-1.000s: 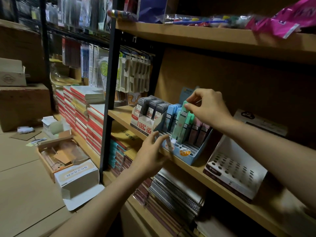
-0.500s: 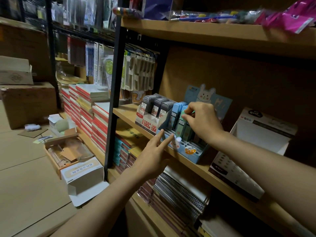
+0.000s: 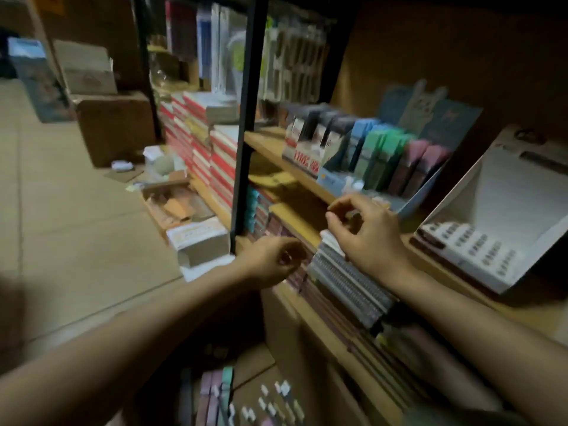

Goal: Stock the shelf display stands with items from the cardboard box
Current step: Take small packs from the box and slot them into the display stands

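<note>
While both hands hang loosely curled and empty, left hand [image 3: 273, 261] and right hand [image 3: 365, 233] sit mid-frame. Slim refill cases [image 3: 215, 398], bottom centre, look light, rigid; pinch their long sides.

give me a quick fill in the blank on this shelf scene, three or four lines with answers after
1. The blue display stand holds blue, green and ____ packs.
2. The white display stand sits to the ____ of the blue one.
3. Both hands, left hand and right hand, hold ____.
4. The spiral notebooks lie on the shelf ____ the stands.

Missing words: pink; right; nothing; below
</note>
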Action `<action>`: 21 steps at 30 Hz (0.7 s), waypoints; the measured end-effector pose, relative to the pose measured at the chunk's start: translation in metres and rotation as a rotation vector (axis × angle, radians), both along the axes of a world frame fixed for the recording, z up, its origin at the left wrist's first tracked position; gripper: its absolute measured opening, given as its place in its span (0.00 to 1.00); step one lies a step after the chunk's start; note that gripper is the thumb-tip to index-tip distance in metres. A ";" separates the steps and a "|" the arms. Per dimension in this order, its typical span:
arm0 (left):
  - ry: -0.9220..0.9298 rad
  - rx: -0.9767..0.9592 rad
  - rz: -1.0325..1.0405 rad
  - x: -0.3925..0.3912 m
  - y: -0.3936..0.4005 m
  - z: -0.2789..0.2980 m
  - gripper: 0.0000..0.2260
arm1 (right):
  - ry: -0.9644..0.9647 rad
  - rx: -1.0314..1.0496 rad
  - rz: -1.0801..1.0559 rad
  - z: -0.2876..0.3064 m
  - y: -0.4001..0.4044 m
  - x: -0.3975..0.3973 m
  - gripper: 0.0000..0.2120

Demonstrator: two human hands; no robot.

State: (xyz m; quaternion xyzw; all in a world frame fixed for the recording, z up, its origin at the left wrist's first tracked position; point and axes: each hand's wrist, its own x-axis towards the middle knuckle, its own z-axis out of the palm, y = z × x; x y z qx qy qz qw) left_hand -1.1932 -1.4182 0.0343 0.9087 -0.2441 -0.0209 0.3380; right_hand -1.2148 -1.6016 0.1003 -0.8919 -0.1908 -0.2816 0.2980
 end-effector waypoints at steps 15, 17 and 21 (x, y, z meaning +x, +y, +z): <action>0.839 0.081 0.963 -0.131 0.022 -0.273 0.31 | 1.055 -0.555 0.327 -0.306 0.075 -0.034 0.27; 0.853 0.095 0.986 -0.134 0.014 -0.296 0.35 | 1.005 -0.726 0.360 -0.330 0.084 -0.021 0.31; 0.824 0.054 1.056 -0.139 0.004 -0.323 0.34 | 0.919 -0.975 0.444 -0.362 0.107 0.005 0.33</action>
